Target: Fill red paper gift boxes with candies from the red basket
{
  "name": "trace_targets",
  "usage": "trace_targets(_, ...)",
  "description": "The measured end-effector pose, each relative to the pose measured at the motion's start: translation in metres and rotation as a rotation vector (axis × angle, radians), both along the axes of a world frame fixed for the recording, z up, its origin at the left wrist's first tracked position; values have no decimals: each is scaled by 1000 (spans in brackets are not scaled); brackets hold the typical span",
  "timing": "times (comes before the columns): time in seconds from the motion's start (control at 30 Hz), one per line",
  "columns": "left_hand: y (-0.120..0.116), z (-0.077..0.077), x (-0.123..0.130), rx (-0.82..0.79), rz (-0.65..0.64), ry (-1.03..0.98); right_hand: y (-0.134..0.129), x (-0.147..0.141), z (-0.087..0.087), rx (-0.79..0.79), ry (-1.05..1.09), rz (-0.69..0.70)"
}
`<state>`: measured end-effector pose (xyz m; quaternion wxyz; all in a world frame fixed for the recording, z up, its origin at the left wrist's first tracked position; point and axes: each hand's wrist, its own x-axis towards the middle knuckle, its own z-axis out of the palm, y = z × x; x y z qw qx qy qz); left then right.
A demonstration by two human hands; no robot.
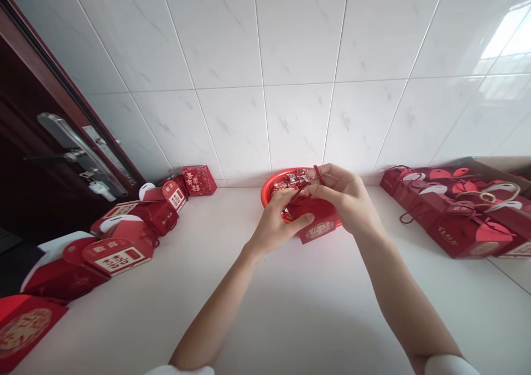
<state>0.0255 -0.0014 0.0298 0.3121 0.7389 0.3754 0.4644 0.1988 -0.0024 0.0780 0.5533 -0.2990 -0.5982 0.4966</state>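
A red gift box (320, 227) with a round gold print stands on the white counter, in front of a red basin (265, 196) of wrapped candies (283, 186). My left hand (277, 220) is on the box's left side, its thumb across the front and its fingers at the top. Above the box, my right hand (341, 195) pinches a dark red twisted cord (317, 172) between thumb and fingers. The box's top is partly hidden behind both hands. Part of the basin's right side is covered by my right hand and the box.
Several red gift boxes (124, 248) line the left side of the counter, near a dark door with a metal handle (74, 155). More red boxes (448, 209) with cords cluster at the right, beside a cardboard carton (501, 166). A tiled wall (232, 131) rises behind.
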Motion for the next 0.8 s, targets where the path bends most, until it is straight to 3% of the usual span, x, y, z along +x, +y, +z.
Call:
trace_targets(0.23, 9, -10, -4, -70, -14, -25, 17, 7, 20, -28, -399, 81)
trace_targets(0.33, 13, -16, -5, -116, -4, -33, 23, 5, 29, 66, -683, -1)
trace_targets(0.5, 14, -18, -2, -142, -21, -18, 22, -3, 36, 270, -1089, -270)
trace_targets(0.63, 11, -12, 0, -138, -27, -39, 16, -8, 39, 288, -1093, -343)
trace_targets(0.8, 6, -4, 2, -236, -160, -163, 16, -10, 43, 300, -1065, -385)
